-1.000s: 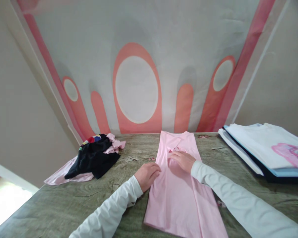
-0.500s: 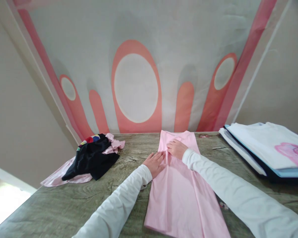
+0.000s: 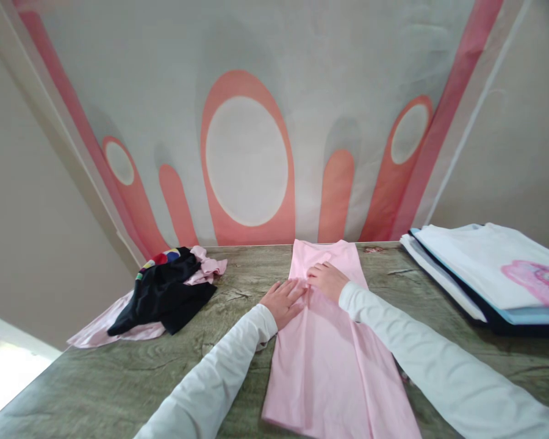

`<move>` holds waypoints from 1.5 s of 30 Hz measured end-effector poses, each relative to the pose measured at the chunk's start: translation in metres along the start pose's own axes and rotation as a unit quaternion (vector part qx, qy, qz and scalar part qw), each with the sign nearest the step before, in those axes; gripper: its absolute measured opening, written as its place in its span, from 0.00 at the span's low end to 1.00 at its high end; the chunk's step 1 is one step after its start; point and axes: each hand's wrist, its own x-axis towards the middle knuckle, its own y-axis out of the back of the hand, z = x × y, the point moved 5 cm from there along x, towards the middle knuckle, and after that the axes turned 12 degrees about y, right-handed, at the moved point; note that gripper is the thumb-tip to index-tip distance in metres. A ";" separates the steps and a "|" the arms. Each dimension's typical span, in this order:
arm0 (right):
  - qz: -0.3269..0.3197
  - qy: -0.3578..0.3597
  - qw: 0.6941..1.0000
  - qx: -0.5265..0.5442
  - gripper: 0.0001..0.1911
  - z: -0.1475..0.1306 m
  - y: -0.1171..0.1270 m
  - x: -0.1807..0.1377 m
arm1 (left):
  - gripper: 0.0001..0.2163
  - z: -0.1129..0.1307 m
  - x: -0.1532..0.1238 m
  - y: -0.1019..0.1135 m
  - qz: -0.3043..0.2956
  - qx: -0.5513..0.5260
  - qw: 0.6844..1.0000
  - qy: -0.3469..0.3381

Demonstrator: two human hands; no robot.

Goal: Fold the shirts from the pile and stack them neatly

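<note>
A pink garment, folded into a long narrow strip, lies on the green wood-grain table and runs from the front edge to the wall. My left hand lies flat on the strip's left edge with its fingers spread. Just right of it, my right hand presses flat on the upper part of the strip. Both arms wear white long sleeves. Neither hand grips anything.
A heap of black and pink clothes sits at the table's left. On the right stands a stack of folded shirts, the top one white with a pink print. A banner with salmon ovals hangs behind the table.
Both hands slid away from me along the pink strip toward its far end, and my left hand went from curled to flat. The view drifted slightly.
</note>
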 end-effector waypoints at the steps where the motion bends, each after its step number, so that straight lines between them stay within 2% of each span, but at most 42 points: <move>1: 0.003 -0.002 1.000 0.014 0.09 -0.001 -0.001 -0.003 | 0.22 0.000 0.000 0.000 -0.002 -0.003 1.000 -0.001; 7: 0.058 -0.071 0.994 0.057 0.14 0.013 -0.009 -0.017 | 0.21 -0.001 0.001 -0.001 -0.019 -0.023 1.000 0.004; 10: 0.044 -0.097 0.992 0.069 0.17 0.020 -0.018 -0.020 | 0.21 0.000 0.002 -0.001 -0.023 -0.027 0.999 0.007; 13: 0.016 -0.098 0.992 0.083 0.17 0.022 -0.026 -0.022 | 0.21 -0.001 0.001 0.000 -0.024 -0.035 0.999 0.005; 21: 0.011 -0.102 0.990 0.095 0.17 0.024 -0.028 -0.023 | 0.17 -0.006 -0.019 0.009 -0.023 -0.035 0.999 -0.022; 27: 0.071 -0.075 0.990 0.099 0.19 0.009 -0.014 -0.019 | 0.19 0.019 -0.038 0.023 -0.017 -0.018 0.998 -0.055; 31: 0.062 -0.029 0.990 0.122 0.17 -0.002 -0.013 -0.016 | 0.22 0.035 -0.054 0.021 -0.044 -0.026 0.997 -0.054; 38: 0.052 -0.042 0.988 0.136 0.19 -0.003 -0.017 -0.016 | 0.21 0.039 -0.075 0.027 -0.057 -0.068 0.994 -0.067; 45: 0.067 -0.043 0.987 0.137 0.18 -0.004 -0.017 -0.017 | 0.27 0.050 -0.092 0.027 -0.082 -0.049 0.994 -0.058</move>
